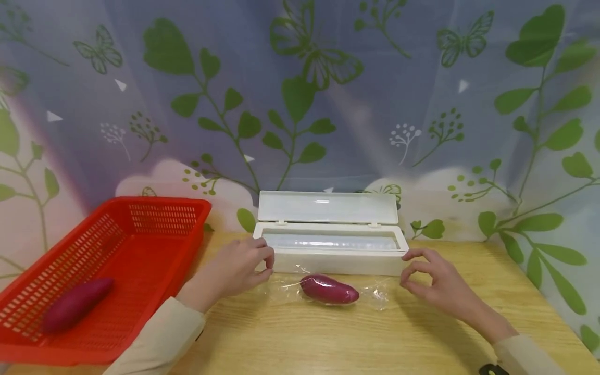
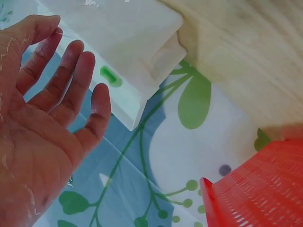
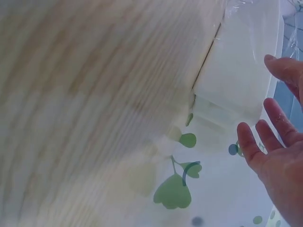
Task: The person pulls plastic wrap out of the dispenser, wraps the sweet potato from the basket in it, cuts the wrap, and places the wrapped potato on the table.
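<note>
A purple eggplant (image 1: 329,289) lies on the table in clear plastic wrap (image 1: 380,295) whose ends spread to both sides. Behind it stands a white wrap dispenser (image 1: 337,263) with its lid (image 1: 327,207) raised and a clear roll (image 1: 330,241) inside. My left hand (image 1: 244,264) is at the dispenser's left front corner; thumb and index tips meet, and a thin glint of film shows there in the left wrist view. At the right front corner is my right hand (image 1: 436,284), its fingers loosely bent and the thumb apart from those showing in the right wrist view.
A red plastic basket (image 1: 140,260) stands on the left, close by my left forearm, with a second eggplant (image 1: 77,304) in it. Behind the wooden table (image 1: 300,344) hangs a leaf-and-butterfly patterned curtain (image 1: 225,130).
</note>
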Demonstrator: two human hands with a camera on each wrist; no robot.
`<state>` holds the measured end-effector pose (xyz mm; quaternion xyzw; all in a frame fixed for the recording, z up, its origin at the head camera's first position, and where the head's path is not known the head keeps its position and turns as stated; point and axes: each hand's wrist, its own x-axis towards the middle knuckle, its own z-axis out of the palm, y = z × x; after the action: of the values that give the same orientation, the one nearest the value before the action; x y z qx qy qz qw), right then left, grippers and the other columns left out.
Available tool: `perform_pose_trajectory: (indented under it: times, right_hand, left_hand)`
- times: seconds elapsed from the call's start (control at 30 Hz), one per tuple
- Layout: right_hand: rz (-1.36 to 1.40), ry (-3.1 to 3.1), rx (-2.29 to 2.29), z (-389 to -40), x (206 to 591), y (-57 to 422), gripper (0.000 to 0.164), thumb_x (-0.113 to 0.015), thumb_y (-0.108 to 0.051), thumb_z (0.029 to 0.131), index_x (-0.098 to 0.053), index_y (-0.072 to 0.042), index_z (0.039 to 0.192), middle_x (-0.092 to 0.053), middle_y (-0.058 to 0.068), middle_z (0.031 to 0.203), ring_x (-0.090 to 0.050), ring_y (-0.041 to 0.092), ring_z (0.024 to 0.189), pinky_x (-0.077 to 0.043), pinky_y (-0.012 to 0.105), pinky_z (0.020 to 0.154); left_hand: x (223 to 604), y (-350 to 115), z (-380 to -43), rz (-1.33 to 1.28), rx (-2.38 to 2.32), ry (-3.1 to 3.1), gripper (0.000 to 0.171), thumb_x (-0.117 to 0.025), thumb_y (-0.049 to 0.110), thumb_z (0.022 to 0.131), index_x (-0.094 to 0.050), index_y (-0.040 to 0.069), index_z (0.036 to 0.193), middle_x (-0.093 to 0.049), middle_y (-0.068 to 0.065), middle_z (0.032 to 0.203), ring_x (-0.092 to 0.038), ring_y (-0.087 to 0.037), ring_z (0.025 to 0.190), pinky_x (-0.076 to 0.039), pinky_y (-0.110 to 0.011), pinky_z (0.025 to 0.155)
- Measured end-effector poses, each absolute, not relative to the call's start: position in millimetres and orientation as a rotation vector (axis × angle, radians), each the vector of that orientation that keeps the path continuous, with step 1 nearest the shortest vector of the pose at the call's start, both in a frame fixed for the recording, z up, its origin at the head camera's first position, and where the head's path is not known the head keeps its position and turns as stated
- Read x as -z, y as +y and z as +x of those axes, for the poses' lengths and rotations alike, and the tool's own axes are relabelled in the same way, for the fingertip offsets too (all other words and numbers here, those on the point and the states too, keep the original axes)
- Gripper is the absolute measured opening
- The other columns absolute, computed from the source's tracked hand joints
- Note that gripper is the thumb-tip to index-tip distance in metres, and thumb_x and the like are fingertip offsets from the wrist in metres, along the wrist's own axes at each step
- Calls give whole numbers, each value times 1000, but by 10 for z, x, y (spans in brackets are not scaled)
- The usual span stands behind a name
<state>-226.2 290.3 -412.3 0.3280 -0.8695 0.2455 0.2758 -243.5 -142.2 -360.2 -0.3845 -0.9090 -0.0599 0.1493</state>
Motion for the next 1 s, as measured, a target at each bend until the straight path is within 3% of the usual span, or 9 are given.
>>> perform_pose_trajectory:
  times: [0.2,0.3,0.43,0.5,0.63,0.73,0.87,1.0]
  right_hand:
    - [955,-2330,-552,-2202,4153,2939,52,-93,5,56,-65,-35,74,-65,8,112,-54,25,112,-35,13,98]
    - [997,-2337,-473,-2181,4188,2935,52,-95,2,54,-65,-36,72,-64,9,114,-51,32,116,-40,29,100]
    - [1031,-2381,-360,-2130,4197,2900,47,-96,-5,55,-66,-37,71,-60,7,113,-51,33,110,-45,47,89]
    - [1040,-2450,-348,-2081,4174,2880,40,-95,-11,62,-68,-38,72,-60,3,110,-52,26,105,-48,45,84]
    - [1052,-2664,-438,-2000,4112,2828,17,-83,-28,85,-72,-37,76,-57,-6,100,-51,11,92,-49,33,75]
    - [1058,-2737,-516,-2003,4085,2788,20,-70,-29,97,-75,-31,77,-57,-9,95,-49,3,86,-47,27,71]
    - [1057,-2702,-512,-2029,4074,2761,20,-73,-19,95,-75,-23,75,-59,-11,91,-52,2,82,-48,27,68]
    - [970,-2690,-505,-2030,4055,2704,21,-82,-17,85,-66,-26,74,-62,-13,89,-57,3,78,-50,26,66]
  left_hand:
    - [3699,-1451,-2341,-1155,170,-2675,11,-74,16,88,-65,21,85,-67,3,87,-60,-12,76,-54,-32,71]
    - [3755,-1446,-2324,-1166,174,-2724,11,-75,16,89,-66,21,85,-67,2,90,-59,-13,79,-53,-32,72]
    - [3818,-1444,-2294,-1167,189,-2768,10,-76,19,87,-67,22,85,-65,2,93,-58,-11,81,-52,-32,73]
    - [3827,-1436,-2284,-1147,250,-2837,9,-76,25,89,-67,23,86,-66,3,94,-58,-11,80,-52,-32,74]
    - [3840,-1424,-2315,-1080,474,-2923,15,-69,37,96,-67,24,89,-68,9,89,-57,-7,76,-54,-28,75]
    - [3860,-1430,-2355,-1020,585,-2893,15,-66,35,99,-66,22,92,-71,10,86,-61,-5,76,-55,-26,75]
    - [3885,-1418,-2386,-983,540,-2751,8,-72,24,95,-67,19,96,-73,5,87,-66,-8,77,-55,-25,71]
    - [3850,-1304,-2373,-981,456,-2535,13,-79,23,89,-70,16,97,-69,3,88,-66,-11,77,-55,-23,68]
